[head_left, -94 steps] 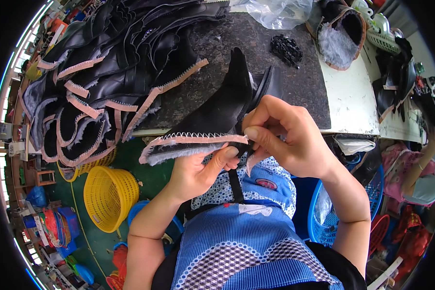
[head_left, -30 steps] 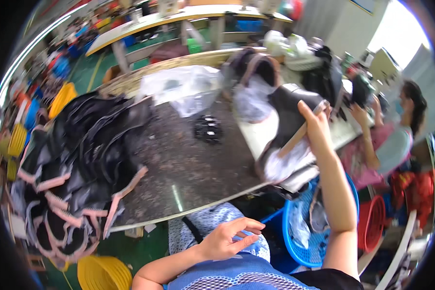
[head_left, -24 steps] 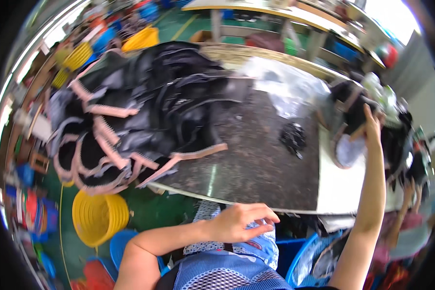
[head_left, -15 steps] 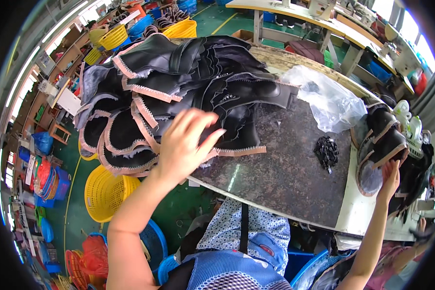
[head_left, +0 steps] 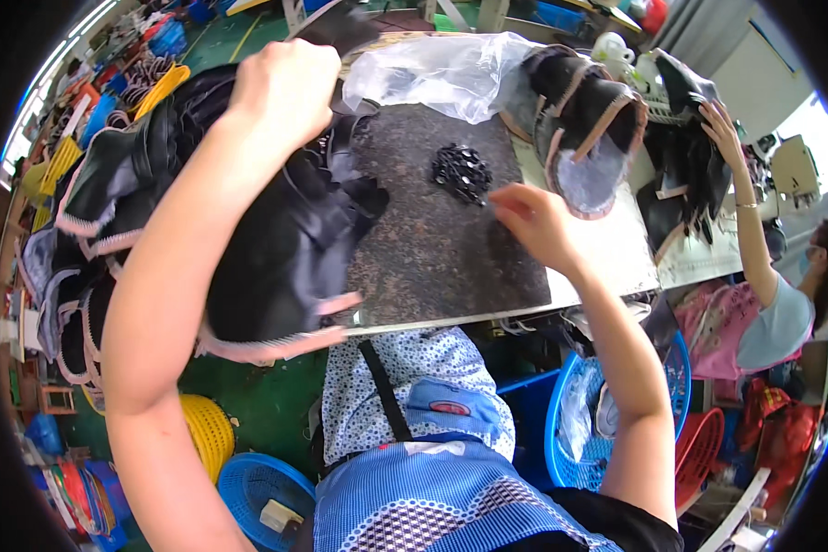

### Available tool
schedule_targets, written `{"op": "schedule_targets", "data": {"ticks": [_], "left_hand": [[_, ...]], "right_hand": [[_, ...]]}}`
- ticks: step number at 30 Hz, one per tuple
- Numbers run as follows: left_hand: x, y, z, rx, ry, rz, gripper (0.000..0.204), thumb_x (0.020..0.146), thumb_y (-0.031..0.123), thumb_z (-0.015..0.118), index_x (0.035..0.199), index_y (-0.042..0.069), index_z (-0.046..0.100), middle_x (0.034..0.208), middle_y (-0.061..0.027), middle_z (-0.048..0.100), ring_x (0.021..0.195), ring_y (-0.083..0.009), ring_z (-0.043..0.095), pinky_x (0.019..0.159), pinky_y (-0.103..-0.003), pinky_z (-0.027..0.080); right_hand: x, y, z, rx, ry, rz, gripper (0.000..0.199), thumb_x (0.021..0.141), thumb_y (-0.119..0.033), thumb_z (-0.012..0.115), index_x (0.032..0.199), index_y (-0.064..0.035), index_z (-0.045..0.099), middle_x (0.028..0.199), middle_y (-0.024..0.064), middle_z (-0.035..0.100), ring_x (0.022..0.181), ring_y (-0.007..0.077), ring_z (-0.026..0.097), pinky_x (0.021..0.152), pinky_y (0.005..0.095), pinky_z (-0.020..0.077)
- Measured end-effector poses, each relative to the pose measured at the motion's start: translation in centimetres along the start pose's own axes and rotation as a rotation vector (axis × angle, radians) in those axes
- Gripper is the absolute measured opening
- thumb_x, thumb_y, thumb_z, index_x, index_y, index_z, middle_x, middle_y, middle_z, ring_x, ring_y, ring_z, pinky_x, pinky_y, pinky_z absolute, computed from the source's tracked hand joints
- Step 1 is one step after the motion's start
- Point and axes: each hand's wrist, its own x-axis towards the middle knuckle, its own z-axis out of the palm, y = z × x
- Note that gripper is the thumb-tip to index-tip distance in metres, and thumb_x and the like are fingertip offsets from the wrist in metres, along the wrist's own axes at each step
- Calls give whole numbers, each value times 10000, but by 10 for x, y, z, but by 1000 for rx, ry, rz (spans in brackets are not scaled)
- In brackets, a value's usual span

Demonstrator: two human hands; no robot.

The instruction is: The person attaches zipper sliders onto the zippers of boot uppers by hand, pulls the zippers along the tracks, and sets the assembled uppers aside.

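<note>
The left hand (head_left: 281, 87) is closed on a black boot piece (head_left: 290, 248) from the pile on the table (head_left: 432, 258). The right hand (head_left: 529, 216) pinches one small black clip from the little heap (head_left: 462, 170) (maybe a fastener). I think the clip must next meet the piece.

Crumpled clear plastic bag (head_left: 442, 69) at the far edge of the dark speckled desk (head_left: 432, 248); yellow basket (head_left: 207, 428) on the green floor (head_left: 267, 405); blue baskets (head_left: 258, 478) below; co-worker's arm (head_left: 745, 212) at right
</note>
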Motion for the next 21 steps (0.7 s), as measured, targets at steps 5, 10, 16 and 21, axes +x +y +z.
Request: {"op": "schedule_targets", "data": {"ticks": [5, 10, 16, 21], "left_hand": [[2, 18, 75, -137, -327, -143, 194, 731, 105, 615, 863, -31, 656, 874, -236, 687, 903, -390, 684, 775, -459, 570], [-25, 38, 54, -496, -68, -99, 424, 824, 355, 719, 1048, 6, 632, 848, -171, 681, 785, -324, 691, 719, -410, 560], [-56, 91, -13, -1388, -290, 6, 363, 875, 221, 726, 1105, -43, 633, 798, -80, 656, 683, -110, 643, 612, -267, 524], [-66, 120, -45, -1793, -643, -213, 154, 929, 73, 622, 1002, -61, 647, 784, -82, 682, 642, -110, 646, 586, -231, 529]], "right_hand": [[27, -14, 29, -205, 75, 11, 168, 835, -184, 711, 897, -29, 690, 834, 99, 647, 771, 240, 650, 707, 343, 504], [21, -1, 15, 63, 39, 36, 140, 875, -140, 677, 888, -3, 646, 841, 77, 663, 751, 172, 644, 683, 303, 508], [-19, -66, -26, 688, -51, -87, 75, 886, -64, 651, 922, -1, 630, 850, 45, 660, 753, 107, 625, 671, 270, 511], [-52, -87, -64, 475, 85, -411, 143, 832, -35, 686, 961, 1, 637, 759, 34, 614, 692, 76, 576, 596, 253, 473]]}}
